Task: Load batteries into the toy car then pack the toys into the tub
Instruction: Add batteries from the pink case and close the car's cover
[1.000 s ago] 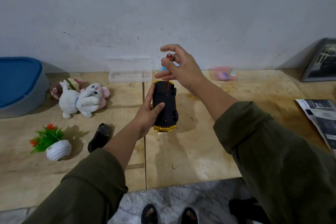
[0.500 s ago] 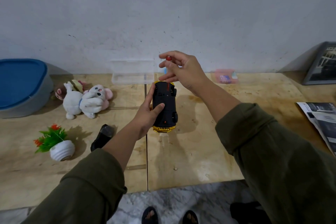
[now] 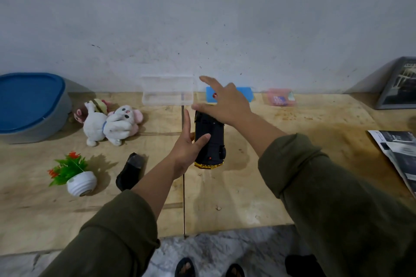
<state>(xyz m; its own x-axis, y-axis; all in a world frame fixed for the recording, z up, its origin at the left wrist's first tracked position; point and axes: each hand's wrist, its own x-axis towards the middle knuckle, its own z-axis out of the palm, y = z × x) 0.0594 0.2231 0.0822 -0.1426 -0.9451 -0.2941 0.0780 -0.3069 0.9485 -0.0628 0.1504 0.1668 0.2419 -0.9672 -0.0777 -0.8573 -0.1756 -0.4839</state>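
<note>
Plywood makes up the table (image 3: 292, 186) you stand at, and every place below is given from the car (image 3: 209, 141) at its middle. Far to the car's left, against the wall, sits the grey tub (image 3: 33, 123) with its blue lid (image 3: 27, 99) on. Far to its right lie a magazine (image 3: 398, 153) and a leaning picture (image 3: 398, 83). Left of the car lie the plush toys (image 3: 110, 123); behind it, by the wall, stands a clear box (image 3: 167, 93), with a blue card (image 3: 245, 93) and a pink box (image 3: 281, 96) further right. Nearer you and to the left are a potted plant (image 3: 76, 173) and a black shoe (image 3: 130, 171). The car lies belly-up, its black underside showing and its yellow end toward you. Your left hand (image 3: 186, 148) grasps it from the left side, thumb across the underside. Your right hand (image 3: 222, 103) hovers over the car's far end, fingers spread, with a small red thing (image 3: 215, 95) at the thumb; whether you are pinching it cannot be told.
</note>
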